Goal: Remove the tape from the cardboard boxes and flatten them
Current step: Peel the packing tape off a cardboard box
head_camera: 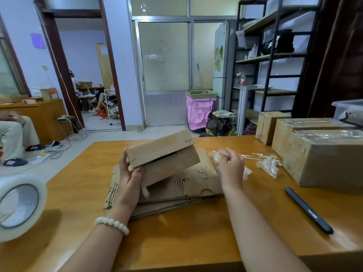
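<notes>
Head view | step: the small box [163,156] is gripped by the left hand [129,173] above the flattened cardboard [198,181] on the desk [176,232] | right hand [231,167] is blurred beside tape scraps [269,165]; its grip cannot be told | next, as judged: both hands are required to collapse the box flat.
</notes>
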### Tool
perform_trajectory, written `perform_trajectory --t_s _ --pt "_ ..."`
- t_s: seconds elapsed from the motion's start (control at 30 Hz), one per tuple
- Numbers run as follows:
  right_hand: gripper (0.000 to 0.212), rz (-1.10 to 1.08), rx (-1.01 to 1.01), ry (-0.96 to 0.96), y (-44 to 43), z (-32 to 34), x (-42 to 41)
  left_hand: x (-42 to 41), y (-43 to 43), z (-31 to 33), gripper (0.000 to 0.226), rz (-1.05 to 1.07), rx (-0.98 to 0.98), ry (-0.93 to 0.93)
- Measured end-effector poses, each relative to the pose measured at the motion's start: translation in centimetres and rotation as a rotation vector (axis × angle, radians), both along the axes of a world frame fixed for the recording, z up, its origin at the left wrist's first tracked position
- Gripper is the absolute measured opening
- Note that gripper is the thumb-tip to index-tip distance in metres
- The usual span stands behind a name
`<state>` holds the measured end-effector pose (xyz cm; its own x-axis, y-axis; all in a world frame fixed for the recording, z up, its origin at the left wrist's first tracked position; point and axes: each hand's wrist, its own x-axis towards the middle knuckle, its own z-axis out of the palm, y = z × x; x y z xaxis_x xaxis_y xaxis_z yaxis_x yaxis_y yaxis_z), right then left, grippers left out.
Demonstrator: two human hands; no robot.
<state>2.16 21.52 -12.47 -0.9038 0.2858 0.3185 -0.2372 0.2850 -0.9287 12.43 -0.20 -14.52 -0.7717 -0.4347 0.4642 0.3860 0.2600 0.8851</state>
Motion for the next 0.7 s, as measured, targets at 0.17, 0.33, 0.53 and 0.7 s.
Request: perform_trajectory --t_s 0.17,0.33,0.53,0.7 --pt "0.051 -0.090 0.501 -0.343 2.5 -2.1 -2.8 0.0 -0.1 -0.1 0.081 -0.013 -0.038 0.003" --pt "0.042 -0.187 0.449 -0.374 3.4 -1.6 -2.6 0.1 0.4 0.2 0.082 -0.017 -0.044 -0.025" --pt "0.030 -0.272 0.416 -0.400 4.6 -1.5 -2.8 0.5 1.0 0.7 0.082 -0.012 -0.060 -0.025" --pt "0.038 -0.230 0.554 -0.539 4.7 -1.0 -1.8 0.5 0.7 0.3 0.095 -0.034 -0.068 -0.040"
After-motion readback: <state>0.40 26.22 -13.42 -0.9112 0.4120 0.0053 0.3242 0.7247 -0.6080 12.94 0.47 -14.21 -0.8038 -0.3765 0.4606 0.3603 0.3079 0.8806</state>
